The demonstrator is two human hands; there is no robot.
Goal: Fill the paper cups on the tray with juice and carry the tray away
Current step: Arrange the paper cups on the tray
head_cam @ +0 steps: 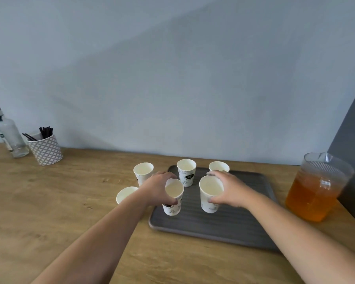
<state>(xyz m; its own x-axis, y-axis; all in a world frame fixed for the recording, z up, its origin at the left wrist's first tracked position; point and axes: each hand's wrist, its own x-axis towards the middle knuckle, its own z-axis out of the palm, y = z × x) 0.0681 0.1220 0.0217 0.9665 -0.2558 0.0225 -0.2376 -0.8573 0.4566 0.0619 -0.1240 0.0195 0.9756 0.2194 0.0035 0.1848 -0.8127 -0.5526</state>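
A dark grey ribbed tray (213, 226) lies on the wooden counter. My left hand (156, 186) grips a white printed paper cup (173, 198) at the tray's left edge, slightly tilted. My right hand (232, 189) holds another paper cup (210, 194) standing on the tray's middle. Two more empty cups stand at the tray's back: one (186, 171) centre, one (218, 167) partly hidden behind my right hand. Off the tray to the left stand two cups, a far one (143, 172) and a near one (125, 194) partly behind my left forearm. A clear pitcher (318, 187) of orange juice stands right of the tray.
A patterned pot (45, 149) with dark stir sticks and a clear glass bottle (9, 136) stand at the back left of the counter (59, 201). A pale wall runs behind; a dark grey panel (353, 140) rises just behind the pitcher.
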